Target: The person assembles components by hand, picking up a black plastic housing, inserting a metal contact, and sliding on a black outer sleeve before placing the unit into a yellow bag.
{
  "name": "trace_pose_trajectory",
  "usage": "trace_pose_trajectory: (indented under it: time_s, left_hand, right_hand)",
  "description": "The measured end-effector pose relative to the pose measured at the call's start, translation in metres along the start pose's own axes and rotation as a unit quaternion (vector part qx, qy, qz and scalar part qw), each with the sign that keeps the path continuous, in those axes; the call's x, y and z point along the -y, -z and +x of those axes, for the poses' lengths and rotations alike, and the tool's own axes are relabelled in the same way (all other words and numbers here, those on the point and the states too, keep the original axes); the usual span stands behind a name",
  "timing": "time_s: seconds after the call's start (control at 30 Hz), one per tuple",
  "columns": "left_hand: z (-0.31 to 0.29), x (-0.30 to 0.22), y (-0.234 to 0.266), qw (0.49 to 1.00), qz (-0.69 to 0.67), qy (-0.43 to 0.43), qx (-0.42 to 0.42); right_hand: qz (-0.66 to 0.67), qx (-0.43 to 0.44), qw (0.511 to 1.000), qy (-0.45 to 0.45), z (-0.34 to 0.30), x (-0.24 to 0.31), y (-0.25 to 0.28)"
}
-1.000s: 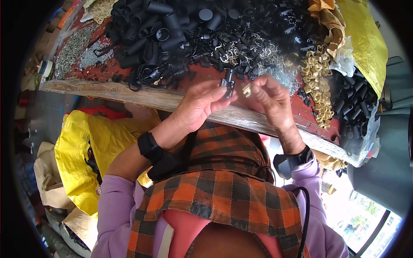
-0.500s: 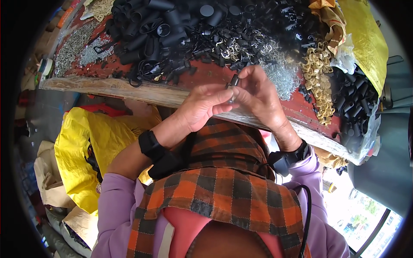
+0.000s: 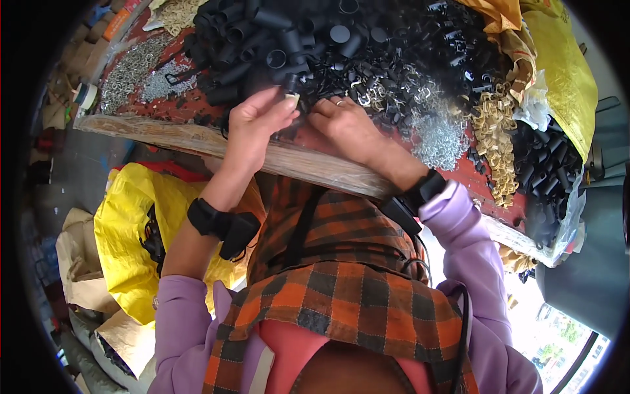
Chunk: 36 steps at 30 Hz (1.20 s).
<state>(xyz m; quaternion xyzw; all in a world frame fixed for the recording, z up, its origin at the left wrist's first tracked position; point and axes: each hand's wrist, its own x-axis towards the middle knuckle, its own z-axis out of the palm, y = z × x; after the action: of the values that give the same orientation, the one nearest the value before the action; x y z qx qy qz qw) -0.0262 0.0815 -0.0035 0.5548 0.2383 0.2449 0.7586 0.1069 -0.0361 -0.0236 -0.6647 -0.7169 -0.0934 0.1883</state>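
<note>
A worker's 2 bare hands meet loose hardware at a crowded workbench, seen from above in the head view. The left hand [image 3: 252, 123] pinches a black part [image 3: 291, 83] and a small cream piece [image 3: 293, 99] between thumb and fingers, raised over the red tabletop [image 3: 308, 136] just inside its wooden edge [image 3: 289, 159]. Whether the 2 pieces are joined cannot be told. Beside it, the right hand [image 3: 344, 125], a ring on 1 finger, dips its fingertips to the near side of a heap of small black parts [image 3: 387, 75]. Its fingers are bent and bunched close; whether they pinch anything cannot be told, since the hand hides their tips.

Black tubes [image 3: 272, 18] lie beyond, with silvery wire pieces [image 3: 440, 139] and tan clips [image 3: 495, 148] to the right. A yellow bag [image 3: 131, 243] sits below the bench at left.

The cream piece looks the likeliest loss: held near the fingertips, it could slip if the pinch loosens, dropping among the clutter or over the edge. With heaps so close together, the right fingers could catch a wrong or tangled part, and a brushing sleeve [image 3: 453, 210] could mix the piles.
</note>
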Motion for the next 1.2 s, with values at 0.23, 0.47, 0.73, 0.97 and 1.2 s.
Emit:
trace_pose_trajectory:
  time_s: [0.23, 0.47, 0.73, 0.97, 1.2]
  left_hand:
    - [0.003, 0.007, 0.001, 1.000, 0.022, 0.008, 0.004]
    - [-0.008, -0.002, -0.027, 0.983, -0.101, 0.134, 0.071]
    - [-0.015, -0.001, -0.041, 0.965, -0.119, 0.210, 0.105]
    - [-0.020, 0.002, -0.040, 0.957, -0.092, 0.223, 0.160]
    - [-0.008, -0.002, -0.019, 0.979, -0.029, 0.112, 0.170]
  right_hand:
    - [0.252, -0.069, 0.958, -0.122, 0.003, 0.004, 0.002]
    - [0.456, -0.168, 0.825, -0.288, -0.004, 0.022, 0.030]
    - [0.146, -0.202, 0.959, -0.133, -0.020, 0.016, 0.041]
    - [0.011, -0.202, 0.979, -0.027, -0.025, 0.015, 0.046]
    - [0.005, -0.240, 0.970, -0.035, 0.000, -0.007, 0.049]
